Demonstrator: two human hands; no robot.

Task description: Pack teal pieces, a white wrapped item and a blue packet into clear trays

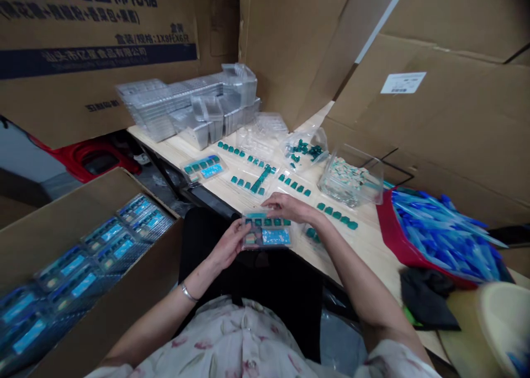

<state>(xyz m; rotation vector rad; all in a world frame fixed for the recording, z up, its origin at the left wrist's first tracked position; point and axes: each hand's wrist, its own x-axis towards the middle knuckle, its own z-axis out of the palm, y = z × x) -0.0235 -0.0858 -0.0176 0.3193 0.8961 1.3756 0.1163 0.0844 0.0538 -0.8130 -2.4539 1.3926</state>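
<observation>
A clear plastic case [267,232] filled with teal blocks and a blue packet is held over the table's near edge. My left hand [229,244] grips its left side from below, fingers curled. My right hand [287,207] lies across its top edge, fingers pressed on the lid. Rows of loose teal blocks [254,182] lie on the light wooden table [372,245] just beyond. A second filled case [202,168] lies at the table's left edge.
A cardboard box [83,267] at left holds several filled cases. Empty clear cases [194,105] are stacked at the back. A bag of teal blocks [306,149], a clear tub [351,179] and a red bin of blue packets [443,237] stand at right. Cardboard walls surround the table.
</observation>
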